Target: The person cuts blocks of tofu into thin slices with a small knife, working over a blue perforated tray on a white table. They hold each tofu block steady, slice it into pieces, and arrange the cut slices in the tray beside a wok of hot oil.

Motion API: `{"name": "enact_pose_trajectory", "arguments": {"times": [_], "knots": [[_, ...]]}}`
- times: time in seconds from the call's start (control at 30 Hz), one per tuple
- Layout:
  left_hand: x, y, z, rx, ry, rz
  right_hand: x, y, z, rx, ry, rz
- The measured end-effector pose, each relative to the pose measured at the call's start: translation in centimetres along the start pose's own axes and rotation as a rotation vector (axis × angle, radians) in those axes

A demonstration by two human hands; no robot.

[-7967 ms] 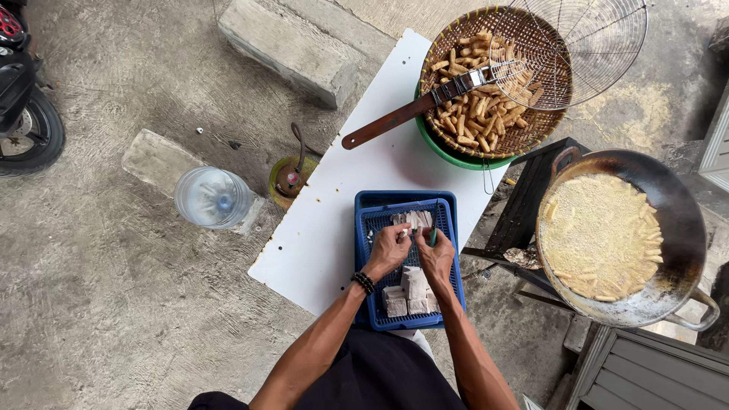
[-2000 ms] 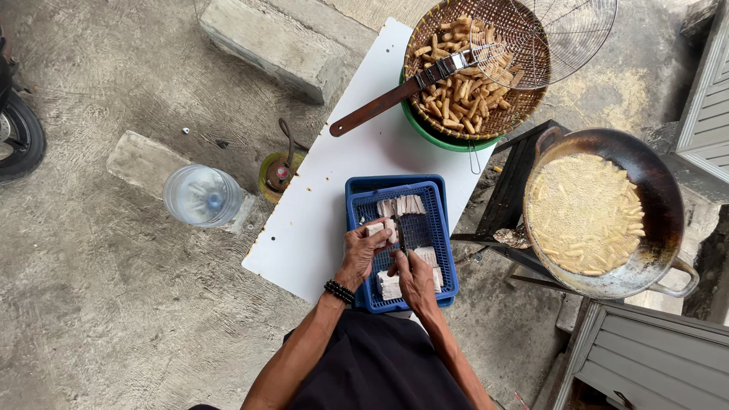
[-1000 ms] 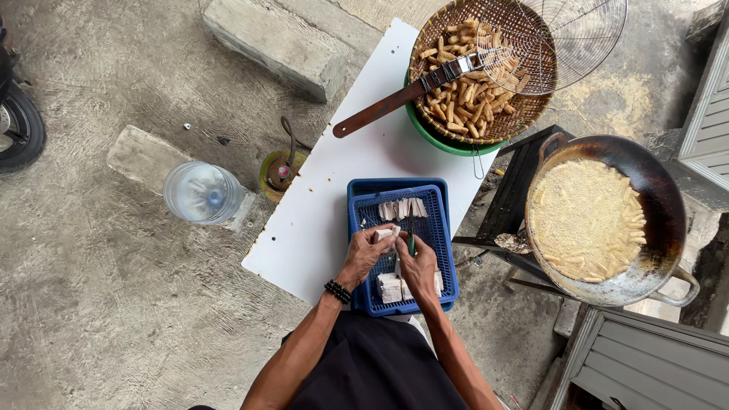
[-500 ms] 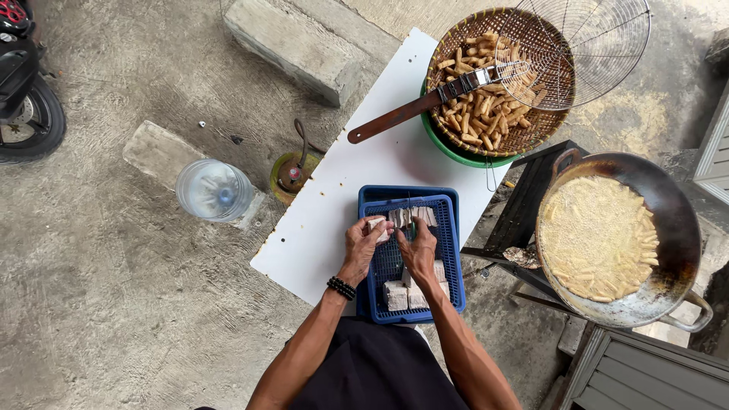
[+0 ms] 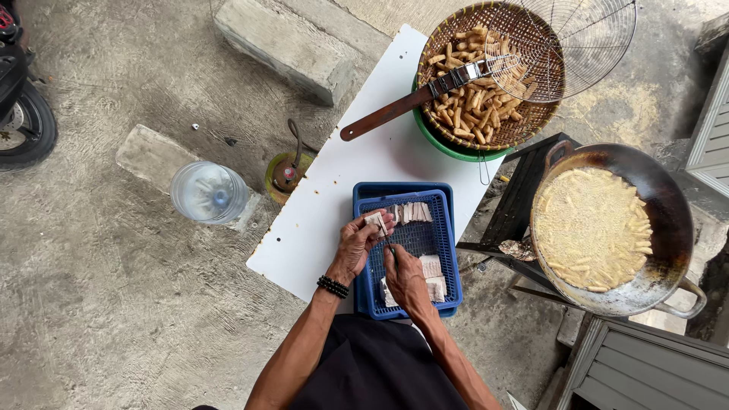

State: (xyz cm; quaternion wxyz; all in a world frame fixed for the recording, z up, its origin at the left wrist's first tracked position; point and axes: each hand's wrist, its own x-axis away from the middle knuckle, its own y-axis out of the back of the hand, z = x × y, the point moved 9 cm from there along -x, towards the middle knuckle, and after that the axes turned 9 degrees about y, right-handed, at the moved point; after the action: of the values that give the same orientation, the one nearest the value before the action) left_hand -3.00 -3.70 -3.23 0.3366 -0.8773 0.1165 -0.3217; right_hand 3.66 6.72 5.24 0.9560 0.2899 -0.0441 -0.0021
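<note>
One blue slotted tray (image 5: 448,250) sits at the near edge of one white tabletop (image 5: 364,175), and it holds pale flat slices in two groups: a short row (image 5: 410,212) along the far end and a small pile (image 5: 433,277) toward the near right corner; the exact number of slices is too small to tell. Beyond the tray stands one woven basket (image 5: 486,76) of fried sticks set in a green bowl (image 5: 444,148), with a wooden-handled skimmer (image 5: 402,106) lying across it and a round wire strainer (image 5: 569,42) leaning over its far rim. To the right, well apart from the tray, one dark wok (image 5: 607,228) holds sticks frying in foamy oil. On the concrete to the left are one clear plastic water jug (image 5: 209,192), two concrete blocks and a motorbike wheel (image 5: 26,125). Both forearms cross the near end of the tray and hide part of it. The left hand (image 5: 357,244), with a beaded bracelet at the wrist, is curled, pinching one pale slice (image 5: 376,222) between thumb and fingers. The right hand (image 5: 405,275) is closed around a thin blade-like tool whose tip points at that slice.
</note>
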Motion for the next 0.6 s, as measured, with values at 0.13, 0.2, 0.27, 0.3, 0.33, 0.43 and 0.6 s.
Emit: {"name": "enact_pose_trajectory", "arguments": {"times": [0.13, 0.2, 0.27, 0.3, 0.33, 0.43, 0.6], "knots": [[0.6, -0.5, 0.0, -0.009, -0.003, 0.016, 0.6, 0.1, 0.2, 0.034, -0.005, -0.001], [0.8, -0.7, 0.0, 0.005, -0.008, 0.042, 0.9, 0.0, -0.2, 0.019, -0.033, 0.009], [0.9, -0.8, 0.3, 0.013, -0.007, 0.058, 1.3, -0.2, -0.8, 0.024, -0.057, 0.014], [1.0, -0.8, 0.4, 0.014, -0.005, 0.06, 1.5, -0.4, -1.2, 0.036, -0.065, 0.016], [1.0, -0.8, 0.5, 0.015, -0.002, 0.06, 1.6, -0.6, -1.7, 0.047, -0.074, 0.018], [1.1, -1.1, 1.0, 0.013, 0.008, 0.085, 1.7, -1.4, -2.8, 0.073, -0.016, 0.013], [1.4, -1.8, 1.0, -0.046, -0.005, 0.105, 1.4, -1.9, -4.3, 0.023, -0.017, -0.073]]}}
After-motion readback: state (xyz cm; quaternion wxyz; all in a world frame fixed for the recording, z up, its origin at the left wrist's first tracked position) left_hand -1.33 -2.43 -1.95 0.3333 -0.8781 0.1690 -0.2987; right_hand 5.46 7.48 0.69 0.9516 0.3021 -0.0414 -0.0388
